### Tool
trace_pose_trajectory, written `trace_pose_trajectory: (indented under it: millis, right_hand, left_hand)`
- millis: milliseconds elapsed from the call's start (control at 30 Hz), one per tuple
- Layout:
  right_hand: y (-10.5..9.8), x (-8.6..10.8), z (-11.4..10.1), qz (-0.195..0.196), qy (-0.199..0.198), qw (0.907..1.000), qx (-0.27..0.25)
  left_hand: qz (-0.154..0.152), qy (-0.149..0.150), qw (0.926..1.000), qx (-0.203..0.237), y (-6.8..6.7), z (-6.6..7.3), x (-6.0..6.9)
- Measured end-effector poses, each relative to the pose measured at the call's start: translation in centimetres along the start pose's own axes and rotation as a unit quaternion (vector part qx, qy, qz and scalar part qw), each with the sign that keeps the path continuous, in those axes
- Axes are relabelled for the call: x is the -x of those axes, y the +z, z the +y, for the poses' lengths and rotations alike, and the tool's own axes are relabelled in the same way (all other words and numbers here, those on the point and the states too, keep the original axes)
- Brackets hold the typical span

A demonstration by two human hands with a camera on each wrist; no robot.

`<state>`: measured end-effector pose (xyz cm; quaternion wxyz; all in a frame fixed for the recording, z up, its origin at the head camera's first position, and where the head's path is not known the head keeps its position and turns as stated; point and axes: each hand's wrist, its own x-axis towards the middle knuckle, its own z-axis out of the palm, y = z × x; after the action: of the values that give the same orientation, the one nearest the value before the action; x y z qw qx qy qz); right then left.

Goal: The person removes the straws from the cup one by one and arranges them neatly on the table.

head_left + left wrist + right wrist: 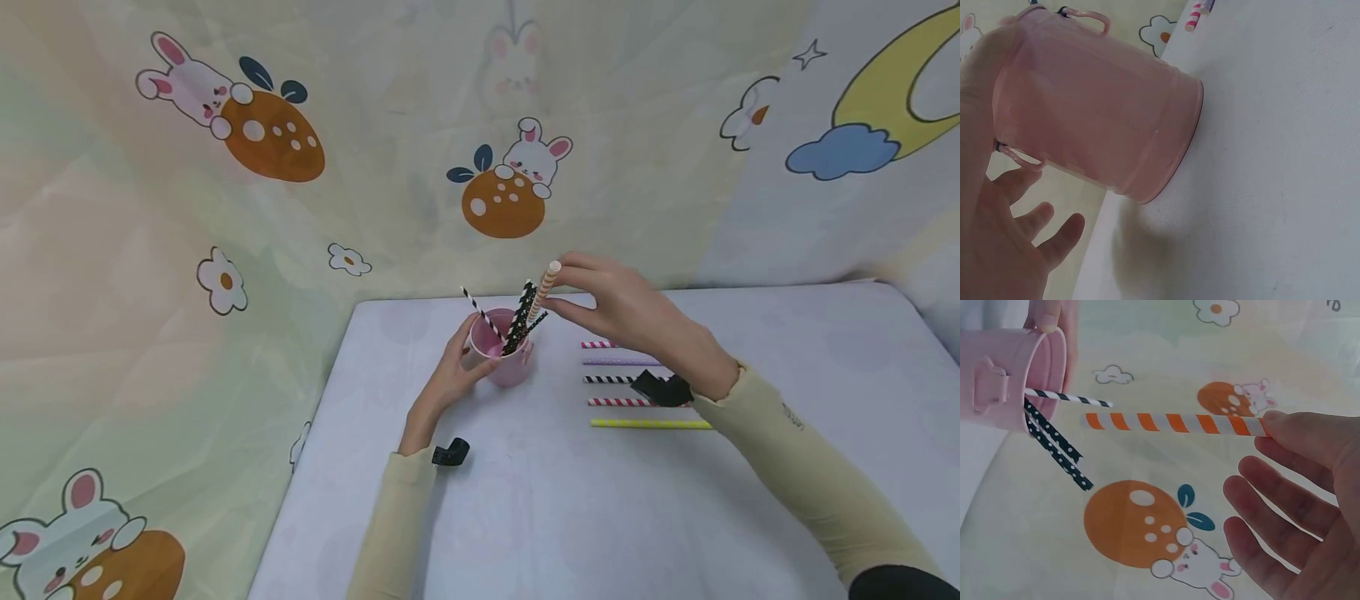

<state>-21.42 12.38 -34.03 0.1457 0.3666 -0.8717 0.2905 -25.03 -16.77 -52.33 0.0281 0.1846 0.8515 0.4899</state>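
Note:
A pink bucket point(511, 376) with small side handles is gripped near its rim by my left hand point(448, 382), thumb on one side and fingers on the other. Whether its base touches the table is hard to tell. Inside stand a black-and-white striped straw point(1072, 398) and black straws with white dots point(1054, 439), their upper ends sticking out. My right hand point(637, 310) pinches one end of an orange-and-white striped paper straw point(1175, 423) between thumb and index finger. In the right wrist view that straw's free end is outside the bucket, beyond its mouth; the other fingers are spread loosely.
Right of the bucket, several straws lie in parallel on the white table point(525, 508): pink striped point(597, 344), purple point(618, 362), black striped point(607, 379), red striped point(618, 402) and yellow point(651, 423). The right forearm partly covers them. A rabbit-print cloth point(405, 200) hangs behind.

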Motion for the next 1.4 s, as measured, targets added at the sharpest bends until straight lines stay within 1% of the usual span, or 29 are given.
trace_pose_trajectory:
  millis: [133, 200, 333, 400, 467, 633, 700, 867, 1067, 1233, 1400]
  right_hand:
    - [-0.7, 1.1, -0.3, -0.006, 0.008, 0.9999, 0.004]
    - [-0.9, 1.6, -0.3, -0.006, 0.005, 0.9999, 0.008]
    - [-1.1, 2.4, -0.3, -0.001, -0.021, 0.9996, 0.017]
    - [-1.1, 2.6, -0.2, -0.006, -0.030, 0.9992, 0.025]
    - [-1.2, 2.9, -0.2, -0.020, -0.027, 0.9988, 0.034]
    - [-1.3, 3.7, -0.1, -0.081, -0.001, 0.9941, 0.072]
    - [-1.2, 4.0, 0.0, -0.098, 0.000, 0.9915, 0.086]
    - [-1.0, 4.9, 0.5, -0.122, -0.012, 0.9870, 0.104]
    - [-0.1, 6.1, 0.8, -0.143, -0.008, 0.9812, 0.129]
    - [1.1, 7.0, 0.7, -0.152, -0.016, 0.9753, 0.159]
    - [2.8, 8.1, 0.0, -0.172, -0.005, 0.9643, 0.201]
  left_hand:
    - [-0.001, -0.006, 1.0000, 0.000, -0.1, 0.0, 0.1]
    - [-0.003, -0.009, 1.0000, 0.002, -0.1, 0.0, 0.0]
    - [-0.005, -0.013, 0.9999, 0.001, -0.1, 0.1, 0.0]
    - [-0.004, -0.015, 0.9999, 0.000, -0.1, 0.1, 0.0]
    - [-0.003, -0.012, 0.9999, 0.001, -0.1, 0.0, 0.0]
    - [-0.004, -0.002, 1.0000, 0.003, 0.0, 0.0, -0.2]
    - [-0.003, -0.001, 1.0000, 0.001, 0.0, 0.0, -0.2]
    - [-0.003, 0.000, 1.0000, -0.004, 0.0, 0.0, -0.2]
    - [-0.001, -0.004, 1.0000, -0.006, 0.1, 0.0, -0.1]
    - [-0.002, 0.008, 1.0000, 0.003, 0.1, 0.0, -0.2]
    - [-0.003, -0.002, 1.0000, 0.001, 0.0, 0.1, 0.0]
